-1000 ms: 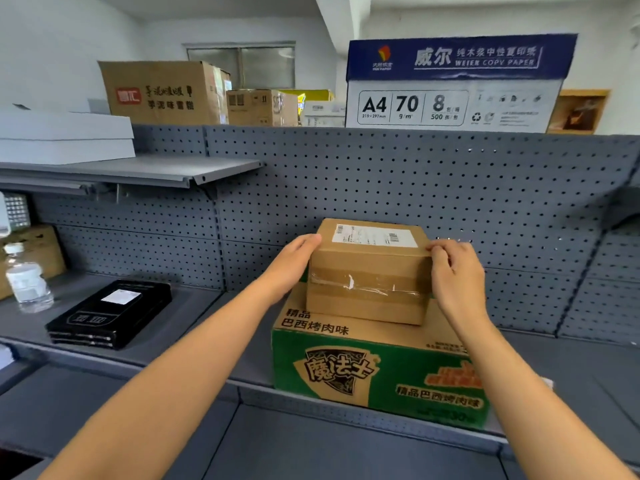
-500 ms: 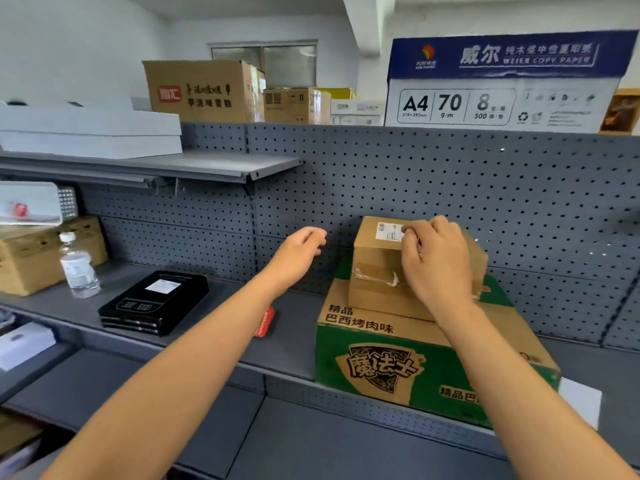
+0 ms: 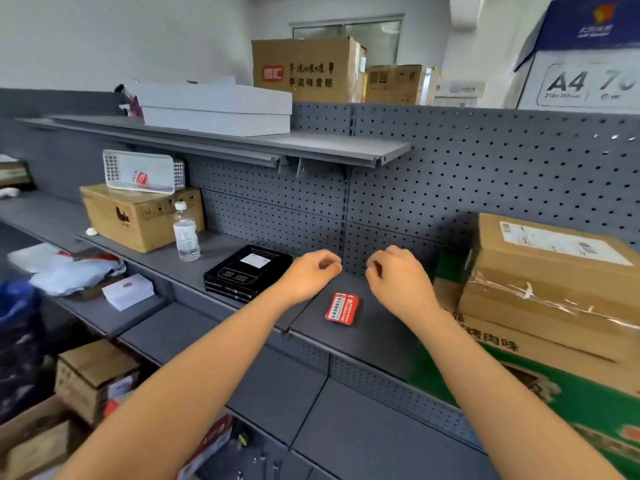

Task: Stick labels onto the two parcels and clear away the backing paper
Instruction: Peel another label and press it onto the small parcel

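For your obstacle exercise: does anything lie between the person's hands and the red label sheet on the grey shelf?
Nothing visible. The red rectangular label sheet lies alone on the grey metal shelf, below and between the left hand and right hand.

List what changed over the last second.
Both hands let go of the small brown cardboard parcel. The left hand and right hand now hover, loosely curled, above the red label. The parcel stays on the green carton.
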The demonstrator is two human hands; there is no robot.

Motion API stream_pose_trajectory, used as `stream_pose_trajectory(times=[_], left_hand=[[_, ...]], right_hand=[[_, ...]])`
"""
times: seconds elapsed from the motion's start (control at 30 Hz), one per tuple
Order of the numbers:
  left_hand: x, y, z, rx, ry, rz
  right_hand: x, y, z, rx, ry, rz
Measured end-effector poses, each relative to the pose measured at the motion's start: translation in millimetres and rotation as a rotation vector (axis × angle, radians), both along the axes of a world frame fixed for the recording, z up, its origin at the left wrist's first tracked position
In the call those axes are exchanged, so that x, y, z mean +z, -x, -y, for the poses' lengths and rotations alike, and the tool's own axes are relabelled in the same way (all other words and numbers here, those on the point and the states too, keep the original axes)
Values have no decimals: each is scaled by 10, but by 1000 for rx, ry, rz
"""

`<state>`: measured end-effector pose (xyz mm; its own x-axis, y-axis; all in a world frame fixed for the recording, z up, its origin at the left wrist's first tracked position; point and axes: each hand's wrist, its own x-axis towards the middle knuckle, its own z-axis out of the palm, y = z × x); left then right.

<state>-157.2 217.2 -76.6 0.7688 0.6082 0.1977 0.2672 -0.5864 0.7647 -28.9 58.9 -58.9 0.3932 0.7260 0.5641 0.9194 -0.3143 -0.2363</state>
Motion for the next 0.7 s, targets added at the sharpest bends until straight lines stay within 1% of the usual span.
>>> stream_pose_trajectory(times=[0.1, 0.2, 0.37, 0.5, 0.57, 0.63, 0.7], left_hand=[[-237, 46, -158, 0, -26, -54], [-462, 19, -232, -36, -67, -110], [-809, -164, -262, -121, -273, -269], [-1009, -315, -234, -176, -530, -400], [-1055, -365, -221, -182, -635, -437], [-1079, -395, -215, -182, -660, -450], [-1065, -398, -212, -183, -641, -456]], right_hand=[[-227, 43, -216, -16, 136, -17], [-464, 36, -332, -31, 210, -52], [-706, 10, -373, -46, 376, -166], [-832, -11, -345, -101, 435, -245], [-881, -39, -314, -122, 451, -275], [-899, -63, -272, -140, 457, -300], [-899, -70, -243, -147, 452, -326]])
